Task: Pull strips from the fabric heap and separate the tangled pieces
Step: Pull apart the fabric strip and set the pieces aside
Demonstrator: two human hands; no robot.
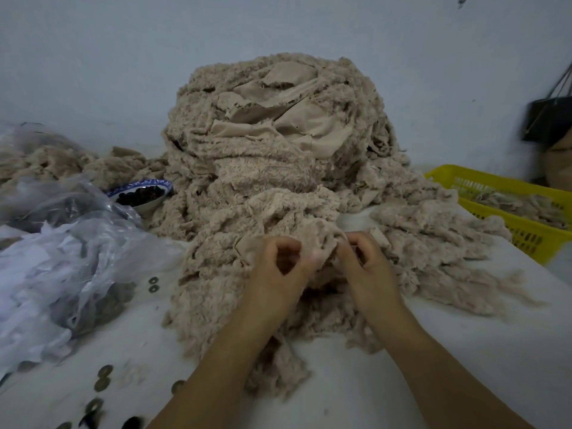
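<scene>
My left hand [280, 269] and right hand [370, 264] pinch one strip [318, 239] at the near foot of the fabric heap [272, 150], mid-bench [464, 351] | risk: a hard tug could tighten the tangle, topple the heap.

Blurred black bag [546, 119], clipped by right edge

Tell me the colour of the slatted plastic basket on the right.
The slatted plastic basket is bright yellow, best seen in the head view.

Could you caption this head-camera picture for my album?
Left hand and right hand pinch a strip at the foot of the fabric heap, beside a basket.
</scene>
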